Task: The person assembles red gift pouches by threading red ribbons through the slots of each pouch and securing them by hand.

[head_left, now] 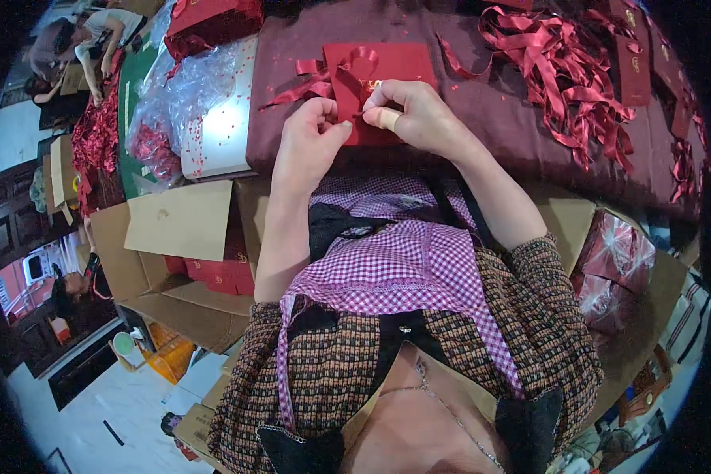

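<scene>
A flat red packet (415,62) with gold print lies at the front edge of the cloth-covered table. Across it runs a shiny red ribbon (366,57), raised in a loop, with tails spreading to the left. My left hand (310,141) is at the packet's left side, its fingers curled and its thumb bent in at the ribbon. From the right, my right hand (417,117) pinches the ribbon over the middle of the packet, with a tan band around one finger. Most of the ribbon between my fingertips is hidden.
A heap of red ribbons (565,75) lies at the right. Clear plastic wrap (205,91) covers a pale surface at the left. Open cartons with red packets (221,275) and wrapped red bundles (615,261) stand beside me. Other people (107,31) work at the far left.
</scene>
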`<action>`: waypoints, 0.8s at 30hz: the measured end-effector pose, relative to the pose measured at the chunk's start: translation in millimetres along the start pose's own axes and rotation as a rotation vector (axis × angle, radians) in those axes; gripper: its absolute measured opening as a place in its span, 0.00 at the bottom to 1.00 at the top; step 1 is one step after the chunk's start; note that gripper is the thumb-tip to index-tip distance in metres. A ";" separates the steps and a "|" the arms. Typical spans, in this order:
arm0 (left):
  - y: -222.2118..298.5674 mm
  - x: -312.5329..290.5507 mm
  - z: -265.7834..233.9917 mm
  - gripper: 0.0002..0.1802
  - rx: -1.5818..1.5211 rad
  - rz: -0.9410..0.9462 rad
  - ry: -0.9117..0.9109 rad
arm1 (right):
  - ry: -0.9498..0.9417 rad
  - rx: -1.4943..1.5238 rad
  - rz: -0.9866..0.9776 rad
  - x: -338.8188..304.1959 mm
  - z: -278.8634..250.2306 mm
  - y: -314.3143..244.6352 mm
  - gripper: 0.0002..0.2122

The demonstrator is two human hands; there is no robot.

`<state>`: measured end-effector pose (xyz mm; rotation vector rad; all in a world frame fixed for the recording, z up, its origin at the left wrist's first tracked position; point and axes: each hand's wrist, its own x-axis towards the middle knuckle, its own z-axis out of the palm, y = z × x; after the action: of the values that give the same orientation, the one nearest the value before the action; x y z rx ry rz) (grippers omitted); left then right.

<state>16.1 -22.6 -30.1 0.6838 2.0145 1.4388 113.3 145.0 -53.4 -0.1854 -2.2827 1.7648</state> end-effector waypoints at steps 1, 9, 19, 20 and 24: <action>0.4 1.0 0.3 0.10 0.010 -0.001 0.007 | -0.002 -0.004 -0.007 0.1 -1.0 -1.7 0.07; 2.6 0.3 3.4 0.08 -0.128 -0.065 0.011 | 0.001 -0.034 0.013 -0.5 2.1 -2.9 0.08; 2.6 -2.6 4.3 0.11 -0.082 0.025 0.053 | 0.018 -0.114 0.002 2.6 3.0 -14.9 0.09; 2.3 -2.6 4.0 0.11 -0.084 0.025 0.054 | 0.017 -0.115 0.002 2.5 2.2 -17.3 0.09; 2.8 -3.0 4.9 0.11 0.042 0.065 0.080 | 0.009 -0.128 0.037 2.6 1.4 -21.7 0.09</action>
<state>21.9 -20.5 -28.2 0.7259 2.1061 1.4864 111.5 138.8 -32.5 -0.2604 -2.4027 1.6318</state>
